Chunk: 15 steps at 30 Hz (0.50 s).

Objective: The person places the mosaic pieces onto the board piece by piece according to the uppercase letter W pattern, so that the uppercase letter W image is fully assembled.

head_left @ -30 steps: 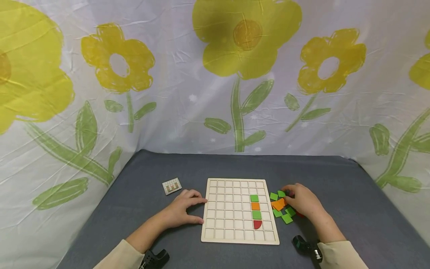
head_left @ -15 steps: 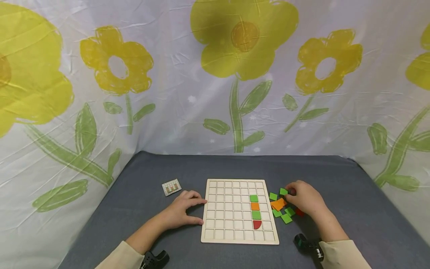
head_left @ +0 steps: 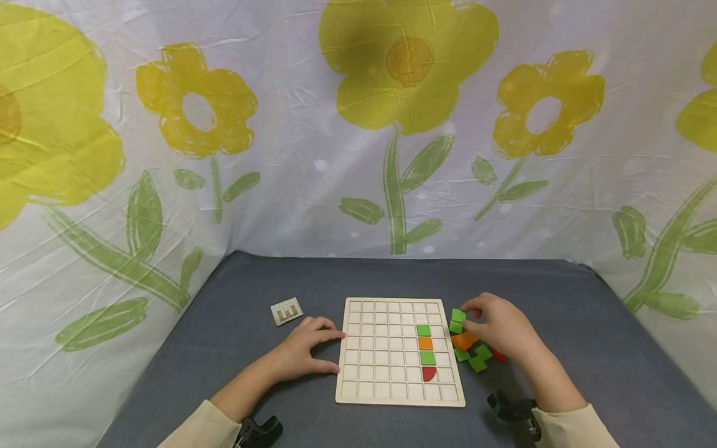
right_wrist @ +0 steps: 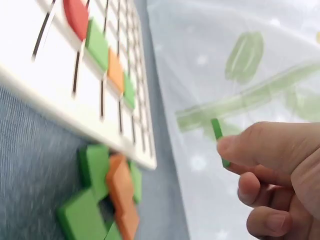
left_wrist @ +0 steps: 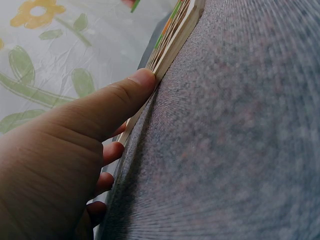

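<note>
The wooden grid board lies flat, with a green, an orange, a green and a red rounded tile in one column toward its right side. Against its left edge rest the thumb and fingertips of my left hand, fingers spread; the left wrist view has the thumb at the board's rim. My right hand pinches a green square tile between thumb and index finger, raised beside the board's upper right edge. Below that hand lies a loose pile of green tiles, orange tiles and a red tile.
A small pattern card lies on the dark grey tablecloth, up and left of the board. Behind the table hangs a white sheet with yellow flowers. Each wrist carries a black camera.
My right hand has lifted a green tile off the pile and moved it left, toward the board. The red tile at the pile's right has come into view. My left hand stays put.
</note>
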Each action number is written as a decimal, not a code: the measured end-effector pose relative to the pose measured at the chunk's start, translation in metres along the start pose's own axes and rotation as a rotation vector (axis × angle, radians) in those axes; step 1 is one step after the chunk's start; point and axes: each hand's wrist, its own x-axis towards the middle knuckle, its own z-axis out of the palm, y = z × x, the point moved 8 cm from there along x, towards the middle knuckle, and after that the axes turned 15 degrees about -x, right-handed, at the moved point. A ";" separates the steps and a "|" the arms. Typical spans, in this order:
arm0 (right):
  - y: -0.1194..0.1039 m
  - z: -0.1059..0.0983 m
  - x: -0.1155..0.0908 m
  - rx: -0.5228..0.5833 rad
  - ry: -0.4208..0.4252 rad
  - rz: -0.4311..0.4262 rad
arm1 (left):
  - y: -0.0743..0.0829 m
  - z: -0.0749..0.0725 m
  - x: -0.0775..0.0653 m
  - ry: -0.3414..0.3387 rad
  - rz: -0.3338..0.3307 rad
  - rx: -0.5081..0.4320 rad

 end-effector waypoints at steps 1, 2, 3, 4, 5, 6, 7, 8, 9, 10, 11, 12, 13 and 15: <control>-0.005 -0.001 0.000 0.006 -0.008 -0.010 | 0.000 0.000 0.000 0.001 0.001 0.002; -0.009 -0.001 -0.001 0.013 -0.015 -0.019 | 0.000 0.000 0.000 0.001 0.001 0.004; -0.014 -0.002 -0.002 0.022 -0.021 -0.030 | 0.000 0.000 0.000 0.001 0.002 0.006; -0.018 -0.002 -0.002 0.030 -0.025 -0.045 | 0.000 0.000 0.000 0.001 0.002 0.007; -0.023 -0.002 -0.003 0.038 -0.028 -0.062 | 0.000 0.000 0.000 0.001 0.000 0.005; -0.028 -0.003 -0.004 0.047 -0.029 -0.083 | 0.000 0.000 0.000 0.000 -0.002 0.002; -0.033 -0.003 -0.005 0.053 -0.025 -0.112 | 0.000 0.000 0.000 0.000 -0.004 0.000; -0.037 -0.002 -0.006 0.060 -0.021 -0.137 | 0.000 0.000 0.000 -0.001 -0.006 -0.002; -0.041 -0.001 -0.007 0.066 -0.020 -0.161 | 0.000 0.000 0.000 -0.002 -0.008 -0.004; -0.045 0.000 -0.008 0.071 -0.020 -0.183 | 0.000 0.000 0.000 -0.002 -0.010 -0.005; -0.050 0.000 -0.009 0.075 -0.016 -0.211 | 0.000 0.000 0.000 -0.003 -0.012 -0.005; -0.053 0.001 -0.010 0.074 -0.014 -0.234 | 0.000 0.000 0.000 -0.003 -0.013 -0.004; -0.056 0.003 -0.010 0.073 -0.016 -0.251 | 0.000 0.000 0.000 -0.003 -0.013 -0.002; -0.061 0.006 -0.012 0.076 -0.024 -0.269 | 0.000 0.000 0.000 -0.004 -0.012 0.002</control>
